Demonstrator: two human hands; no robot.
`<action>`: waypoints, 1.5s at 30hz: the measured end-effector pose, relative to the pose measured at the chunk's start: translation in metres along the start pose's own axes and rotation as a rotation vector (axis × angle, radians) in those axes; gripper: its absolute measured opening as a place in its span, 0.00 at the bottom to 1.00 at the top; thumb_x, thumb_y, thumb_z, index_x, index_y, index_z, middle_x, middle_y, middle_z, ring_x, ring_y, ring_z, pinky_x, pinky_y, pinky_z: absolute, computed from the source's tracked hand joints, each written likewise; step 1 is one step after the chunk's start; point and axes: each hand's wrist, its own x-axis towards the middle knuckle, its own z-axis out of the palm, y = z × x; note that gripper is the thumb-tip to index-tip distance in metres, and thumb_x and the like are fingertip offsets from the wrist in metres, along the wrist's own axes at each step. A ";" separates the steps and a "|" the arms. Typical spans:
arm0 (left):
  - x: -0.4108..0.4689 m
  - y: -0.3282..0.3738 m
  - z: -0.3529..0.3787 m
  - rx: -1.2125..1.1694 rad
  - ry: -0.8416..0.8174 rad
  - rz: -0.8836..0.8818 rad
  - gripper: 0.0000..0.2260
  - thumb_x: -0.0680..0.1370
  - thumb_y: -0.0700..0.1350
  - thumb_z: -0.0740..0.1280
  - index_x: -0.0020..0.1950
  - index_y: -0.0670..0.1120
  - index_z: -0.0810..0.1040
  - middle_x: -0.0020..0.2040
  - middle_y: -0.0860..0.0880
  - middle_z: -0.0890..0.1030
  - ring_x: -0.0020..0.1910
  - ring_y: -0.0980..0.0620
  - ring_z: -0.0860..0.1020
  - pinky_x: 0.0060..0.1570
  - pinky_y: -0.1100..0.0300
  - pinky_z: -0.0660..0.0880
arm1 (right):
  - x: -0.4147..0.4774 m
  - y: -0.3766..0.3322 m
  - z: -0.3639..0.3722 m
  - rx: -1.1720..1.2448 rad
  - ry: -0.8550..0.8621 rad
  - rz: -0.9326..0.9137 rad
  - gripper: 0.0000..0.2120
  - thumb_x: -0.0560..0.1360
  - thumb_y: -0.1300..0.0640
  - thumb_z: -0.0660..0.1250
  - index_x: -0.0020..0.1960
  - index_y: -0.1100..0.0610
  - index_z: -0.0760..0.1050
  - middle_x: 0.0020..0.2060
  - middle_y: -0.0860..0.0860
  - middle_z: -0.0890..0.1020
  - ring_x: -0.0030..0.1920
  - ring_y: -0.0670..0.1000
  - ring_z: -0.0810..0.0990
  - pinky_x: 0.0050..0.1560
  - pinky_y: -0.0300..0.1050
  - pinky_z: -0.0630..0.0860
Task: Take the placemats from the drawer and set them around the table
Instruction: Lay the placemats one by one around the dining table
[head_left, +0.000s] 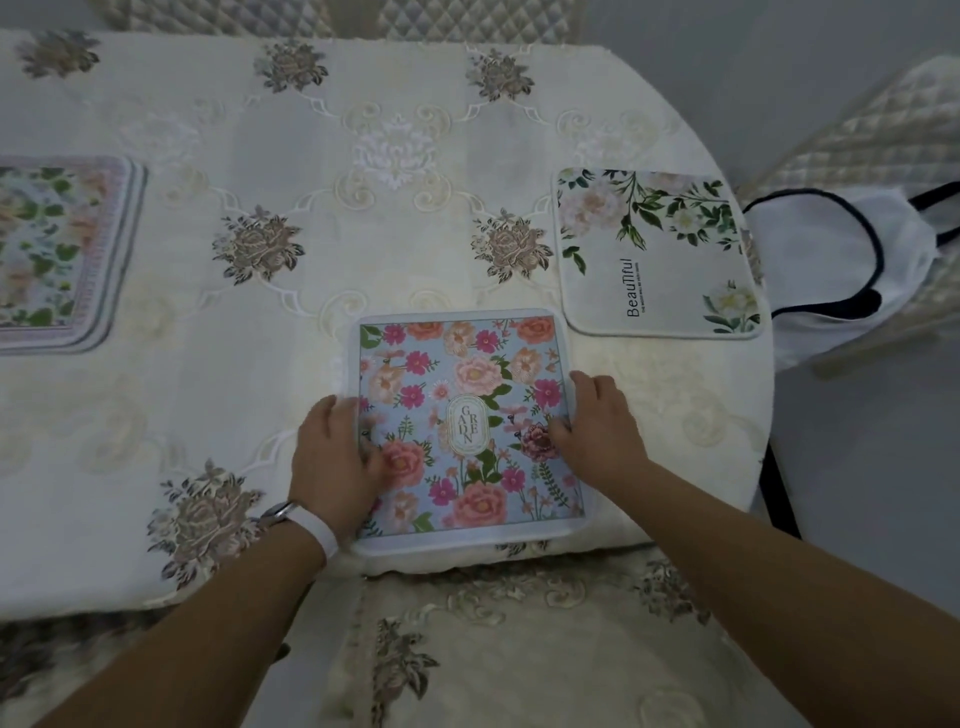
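A blue placemat with pink flowers and a "Garden" label (462, 374) lies flat at the near edge of the table (311, 322). My left hand (332, 452) rests fingers-down on its left side. My right hand (597, 426) presses on its right side. A white "Beautiful" placemat with green leaves (660, 254) lies at the table's right edge. A stack of flowered placemats (57, 249) sits at the left edge of the view, partly cut off.
The table wears a cream embroidered cloth that hangs over the near edge. Quilted chairs stand at the far side (415, 18) and at the right (883, 130). A white bag with dark straps (841, 260) lies on the right chair.
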 end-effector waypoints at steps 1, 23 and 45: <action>-0.001 -0.004 0.006 0.081 -0.040 0.107 0.22 0.75 0.47 0.65 0.67 0.38 0.72 0.68 0.34 0.70 0.66 0.35 0.69 0.64 0.42 0.68 | 0.000 0.000 0.004 -0.067 0.025 -0.085 0.27 0.77 0.47 0.64 0.71 0.57 0.64 0.63 0.57 0.69 0.62 0.58 0.70 0.61 0.55 0.72; 0.130 0.026 0.038 0.417 -0.249 0.532 0.34 0.77 0.68 0.40 0.79 0.54 0.49 0.80 0.50 0.48 0.78 0.50 0.45 0.74 0.45 0.44 | 0.105 -0.064 0.040 -0.339 -0.074 -0.555 0.35 0.80 0.36 0.46 0.81 0.55 0.47 0.80 0.52 0.49 0.80 0.56 0.46 0.77 0.58 0.44; 0.048 0.007 0.039 0.320 -0.105 0.133 0.33 0.79 0.65 0.48 0.79 0.52 0.45 0.80 0.45 0.45 0.78 0.45 0.42 0.75 0.46 0.45 | 0.047 0.005 0.033 -0.217 -0.080 -0.309 0.39 0.78 0.35 0.45 0.81 0.55 0.41 0.80 0.56 0.41 0.79 0.56 0.38 0.77 0.51 0.38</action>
